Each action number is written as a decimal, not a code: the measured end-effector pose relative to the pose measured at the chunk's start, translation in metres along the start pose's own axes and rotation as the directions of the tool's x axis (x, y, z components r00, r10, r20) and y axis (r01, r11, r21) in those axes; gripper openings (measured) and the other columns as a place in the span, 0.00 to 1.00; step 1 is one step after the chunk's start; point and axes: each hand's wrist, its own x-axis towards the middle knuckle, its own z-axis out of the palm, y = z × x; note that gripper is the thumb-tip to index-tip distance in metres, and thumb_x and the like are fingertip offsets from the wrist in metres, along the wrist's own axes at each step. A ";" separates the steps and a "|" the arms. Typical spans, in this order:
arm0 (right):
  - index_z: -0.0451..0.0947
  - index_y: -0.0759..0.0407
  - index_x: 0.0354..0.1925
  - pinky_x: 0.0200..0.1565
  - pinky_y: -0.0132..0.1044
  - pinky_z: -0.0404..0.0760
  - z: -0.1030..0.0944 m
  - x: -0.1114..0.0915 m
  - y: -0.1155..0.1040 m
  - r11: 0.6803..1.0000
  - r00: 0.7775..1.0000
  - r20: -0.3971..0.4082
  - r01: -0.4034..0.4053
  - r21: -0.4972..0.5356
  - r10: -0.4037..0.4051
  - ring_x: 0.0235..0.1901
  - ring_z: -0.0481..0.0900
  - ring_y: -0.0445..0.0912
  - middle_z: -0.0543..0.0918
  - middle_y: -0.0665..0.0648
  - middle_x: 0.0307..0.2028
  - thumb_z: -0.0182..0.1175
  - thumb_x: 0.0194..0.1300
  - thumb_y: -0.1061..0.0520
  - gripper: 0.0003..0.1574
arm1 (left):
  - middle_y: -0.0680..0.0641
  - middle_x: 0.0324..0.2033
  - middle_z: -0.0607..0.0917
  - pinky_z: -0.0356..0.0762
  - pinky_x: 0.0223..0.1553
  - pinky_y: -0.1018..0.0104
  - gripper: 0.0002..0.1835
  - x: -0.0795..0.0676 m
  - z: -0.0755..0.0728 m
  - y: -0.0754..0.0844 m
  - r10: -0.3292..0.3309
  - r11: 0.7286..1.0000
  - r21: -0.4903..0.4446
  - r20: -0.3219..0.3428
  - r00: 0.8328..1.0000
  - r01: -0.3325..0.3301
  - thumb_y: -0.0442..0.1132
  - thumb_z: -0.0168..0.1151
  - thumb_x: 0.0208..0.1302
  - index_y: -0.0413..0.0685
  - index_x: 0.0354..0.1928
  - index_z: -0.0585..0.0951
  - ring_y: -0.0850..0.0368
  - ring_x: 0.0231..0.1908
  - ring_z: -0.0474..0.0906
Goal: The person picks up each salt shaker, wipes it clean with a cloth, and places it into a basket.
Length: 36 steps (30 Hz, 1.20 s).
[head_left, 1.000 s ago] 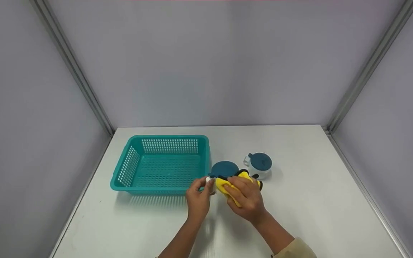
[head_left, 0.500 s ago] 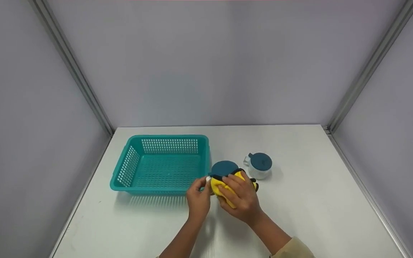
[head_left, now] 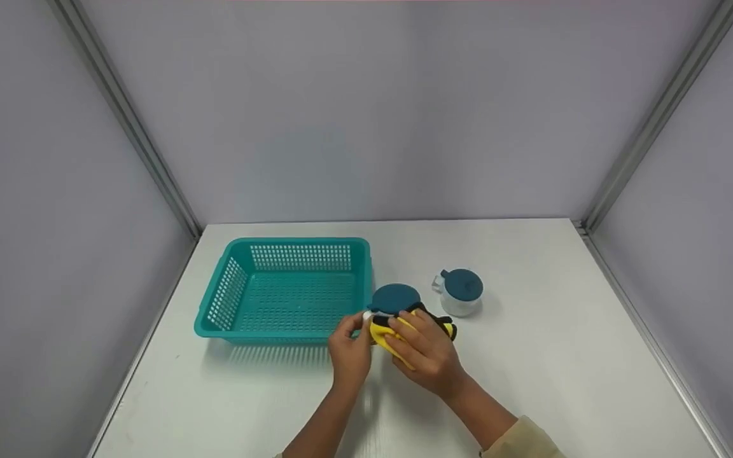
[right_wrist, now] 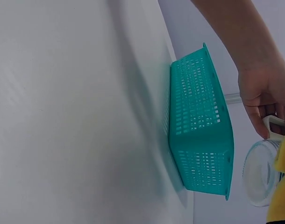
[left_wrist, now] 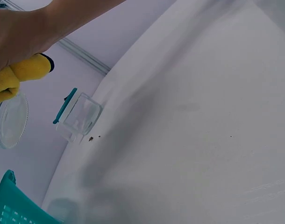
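My left hand [head_left: 350, 356] grips the white handle [right_wrist: 269, 122] of a clear glass jar with a round dark blue lid [head_left: 395, 298]. The jar is raised off the table; its ribbed glass base [right_wrist: 257, 172] shows from below in the right wrist view. In my right hand [head_left: 430, 359] is a yellow cloth [head_left: 380, 333] with black edging, which the fingers press against the jar's near side. Cloth and fingers hide much of the jar's body in the head view. A second glass jar [head_left: 460, 304], also blue-lidded, stands on the table to the right.
A teal plastic basket [head_left: 303, 241] with perforated walls stands to the left, its right side close to the held jar. Small dark specks [left_wrist: 91, 138] lie on the white table [head_left: 570, 356] near the second jar. Grey walls enclose the back and sides.
My right hand has slid the cloth leftward along the held jar, close to its handle, and the cloth has bunched lower. The left hand keeps its grip almost in place.
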 end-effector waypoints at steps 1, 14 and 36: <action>0.86 0.60 0.45 0.47 0.54 0.83 0.000 -0.001 -0.001 1.000 1.000 0.001 0.005 0.006 -0.005 0.45 0.86 0.57 0.87 0.59 0.48 0.66 0.65 0.55 0.13 | 0.45 0.35 0.85 0.84 0.35 0.66 0.08 -0.001 -0.001 0.004 0.015 1.000 0.011 -0.007 1.000 -0.015 0.34 0.61 0.68 0.38 0.43 0.85 0.58 0.36 0.81; 0.87 0.58 0.45 0.45 0.52 0.84 0.002 -0.019 -0.011 0.999 0.999 0.049 -0.001 0.032 -0.001 0.45 0.86 0.55 0.88 0.57 0.47 0.65 0.66 0.54 0.12 | 0.48 0.35 0.84 0.83 0.36 0.66 0.08 0.007 -0.004 -0.007 -0.044 0.999 -0.012 -0.051 0.998 0.043 0.41 0.65 0.67 0.45 0.42 0.86 0.54 0.38 0.80; 0.88 0.61 0.42 0.43 0.43 0.85 -0.009 -0.002 0.010 0.995 0.995 -0.048 -0.094 -0.035 0.093 0.39 0.85 0.54 0.88 0.59 0.44 0.64 0.66 0.58 0.09 | 0.48 0.35 0.81 0.86 0.33 0.63 0.11 0.010 -0.011 -0.017 0.022 0.997 -0.069 0.015 1.000 -0.020 0.46 0.67 0.64 0.48 0.43 0.86 0.49 0.38 0.80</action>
